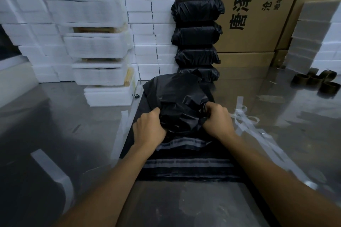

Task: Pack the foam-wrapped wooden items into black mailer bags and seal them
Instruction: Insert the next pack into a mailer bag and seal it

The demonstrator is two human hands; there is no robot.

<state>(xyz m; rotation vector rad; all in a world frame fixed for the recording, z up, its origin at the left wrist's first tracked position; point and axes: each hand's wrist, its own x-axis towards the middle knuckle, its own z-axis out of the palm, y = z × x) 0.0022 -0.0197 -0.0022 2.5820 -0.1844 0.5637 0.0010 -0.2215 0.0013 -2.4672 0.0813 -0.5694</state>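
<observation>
1. A steel table (55, 108) is seen, with foam packs (97, 46) stacked at far left and sealed bags (197, 29) stacked behind
2. The mailer bag (177, 101) is laid dead ahead, long axis running away from the person, mouth end nearest
3. Its bunched mouth is gripped by the left hand (147, 129) and right hand (217, 123), both equally near

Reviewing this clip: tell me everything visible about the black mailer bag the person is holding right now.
The black mailer bag is thin, glossy, crinkled plastic, bulging as if filled; its contents are hidden. It lies on the flat mailer bags, whose pale seal strips show, on the steel table. The left hand and right hand grip its bunched near end from either side, fingers curled into the plastic. Its far end reaches toward the stack of sealed black packages.
</observation>
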